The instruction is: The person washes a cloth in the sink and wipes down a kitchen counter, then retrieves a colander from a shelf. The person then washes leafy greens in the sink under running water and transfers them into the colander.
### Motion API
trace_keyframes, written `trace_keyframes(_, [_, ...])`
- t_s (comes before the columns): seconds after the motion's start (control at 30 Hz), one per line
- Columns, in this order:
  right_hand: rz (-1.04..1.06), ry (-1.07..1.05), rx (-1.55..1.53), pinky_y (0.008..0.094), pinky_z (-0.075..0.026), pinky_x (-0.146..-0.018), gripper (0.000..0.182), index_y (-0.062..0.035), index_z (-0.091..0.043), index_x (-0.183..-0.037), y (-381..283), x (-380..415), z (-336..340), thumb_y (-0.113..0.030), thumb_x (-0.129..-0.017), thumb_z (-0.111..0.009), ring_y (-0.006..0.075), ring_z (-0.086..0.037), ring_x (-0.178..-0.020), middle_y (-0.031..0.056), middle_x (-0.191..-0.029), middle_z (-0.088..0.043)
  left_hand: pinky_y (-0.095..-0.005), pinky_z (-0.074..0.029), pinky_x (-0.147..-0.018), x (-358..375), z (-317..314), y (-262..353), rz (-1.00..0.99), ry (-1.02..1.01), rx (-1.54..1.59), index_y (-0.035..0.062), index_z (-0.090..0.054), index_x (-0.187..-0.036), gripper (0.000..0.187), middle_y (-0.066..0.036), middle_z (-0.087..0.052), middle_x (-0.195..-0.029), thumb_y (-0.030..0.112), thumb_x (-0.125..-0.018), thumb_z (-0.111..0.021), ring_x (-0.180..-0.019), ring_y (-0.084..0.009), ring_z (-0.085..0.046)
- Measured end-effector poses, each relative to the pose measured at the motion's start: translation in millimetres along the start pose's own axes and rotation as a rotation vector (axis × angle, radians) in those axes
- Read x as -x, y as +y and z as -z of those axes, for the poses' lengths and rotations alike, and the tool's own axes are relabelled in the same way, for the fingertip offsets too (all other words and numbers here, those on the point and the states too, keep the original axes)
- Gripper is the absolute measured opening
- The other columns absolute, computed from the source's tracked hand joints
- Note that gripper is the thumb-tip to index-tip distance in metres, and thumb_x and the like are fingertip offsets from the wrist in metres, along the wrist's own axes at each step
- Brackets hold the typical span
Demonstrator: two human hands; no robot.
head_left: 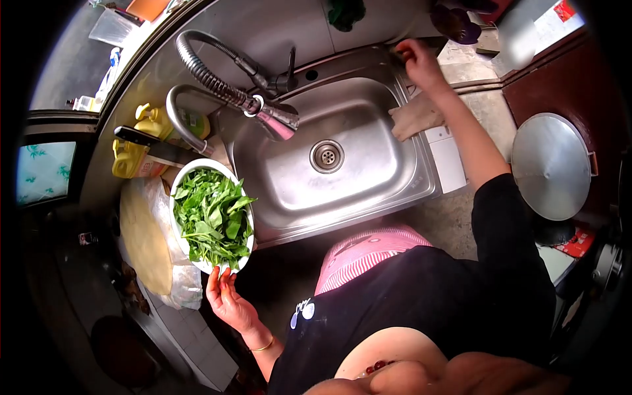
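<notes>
A white bowl [174,217] heaped with leafy greens [214,217] stands left of the steel sink [289,191]. My left hand [232,306] is at the bowl's near rim, fingertips touching or just beside it, fingers loosely stretched. Over the sink's far right corner, my right hand [421,66] has its fingers curled together; what they hold, if anything, is too small to make out. Below that wrist a beige cloth [418,117] hangs over the sink's right edge.
A spring-neck faucet [204,69] reaches over the sink from the back left. Yellow pump bottles [131,158] and a black-handled knife [137,136] stand at left, near a round board [141,237] partly in plastic. A metal lid [552,166] is at far right.
</notes>
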State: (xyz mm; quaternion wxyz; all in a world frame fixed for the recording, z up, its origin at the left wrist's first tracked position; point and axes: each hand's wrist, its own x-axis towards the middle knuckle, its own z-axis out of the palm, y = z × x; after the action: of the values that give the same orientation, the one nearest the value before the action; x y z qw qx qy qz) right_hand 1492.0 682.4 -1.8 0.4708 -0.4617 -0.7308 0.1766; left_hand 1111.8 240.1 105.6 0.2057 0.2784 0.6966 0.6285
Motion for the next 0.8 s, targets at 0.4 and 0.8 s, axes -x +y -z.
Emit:
trace_keyframes(0.4, [0.202, -0.177, 0.496, 0.041, -0.044, -0.089, 0.038, -0.0081, -0.059, -0.104, 17.4, 40.7, 20.6, 0.003, -0.068, -0.053, 0.0353, -0.053, -0.099, 0.0145, -0.109, -0.055, -0.0317, -0.049, -0.085, 3.6, 15.6, -9.6, 0.054, 0.08, -0.027, -0.0041, -0.051, -0.118, 0.027, -0.013, -0.057, -0.116, 0.0, -0.093, -0.044, -0.097, -0.0202, -0.06])
trace_keyframes(0.8, [-0.28, -1.08, -0.257, 0.0308, -0.049, -0.076, 0.028, -0.0006, -0.054, -0.099, -4.8, 180.1, -221.3, 0.01, -0.075, -0.045, 0.0215, -0.06, -0.085, 0.013, -0.091, -0.062, -0.0333, -0.049, -0.085, 2.0, 25.2, -21.4, 0.076, 0.118, -0.027, -0.0052, -0.051, -0.118, 0.027, -0.016, -0.056, -0.118, 0.0, -0.092, -0.043, -0.098, -0.0228, -0.06])
